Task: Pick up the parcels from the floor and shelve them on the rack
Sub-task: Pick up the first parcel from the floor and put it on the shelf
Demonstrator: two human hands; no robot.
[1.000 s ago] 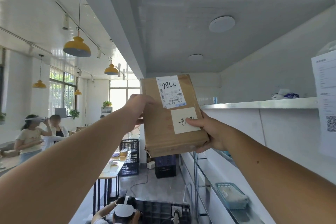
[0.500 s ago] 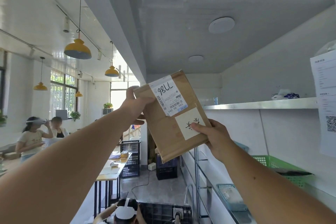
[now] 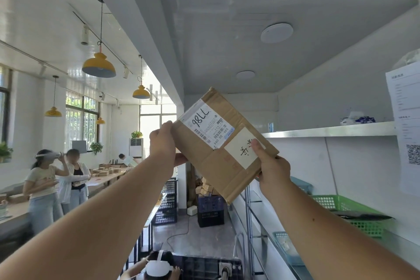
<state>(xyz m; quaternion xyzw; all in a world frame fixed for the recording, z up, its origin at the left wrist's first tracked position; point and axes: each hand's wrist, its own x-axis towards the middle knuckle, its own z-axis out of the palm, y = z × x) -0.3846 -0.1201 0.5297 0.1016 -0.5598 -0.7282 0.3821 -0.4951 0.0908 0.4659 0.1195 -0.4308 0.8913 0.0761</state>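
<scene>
I hold a flat brown cardboard parcel (image 3: 227, 166) high in the air at arm's length, tilted with its top end leaning right. It carries a white shipping label with handwritten digits and a cream note with handwriting. My left hand (image 3: 162, 143) grips its left edge, fingers behind. My right hand (image 3: 271, 166) grips its right edge, thumb on the cream note. The metal rack (image 3: 327, 130) runs along the right wall, its top shelf level with the parcel's right corner.
A green basket (image 3: 363, 223) and a pale blue basket (image 3: 285, 248) sit on lower rack shelves. Small items lie on the top shelf. Dark crates (image 3: 210, 210) stand on the floor ahead. A person wearing a headset (image 3: 158, 267) crouches below. Two people (image 3: 56, 184) stand at left by tables.
The parcel has rotated clockwise from nearly upright to strongly tilted. Both hands turned with it; the view shifted so the green basket shows.
</scene>
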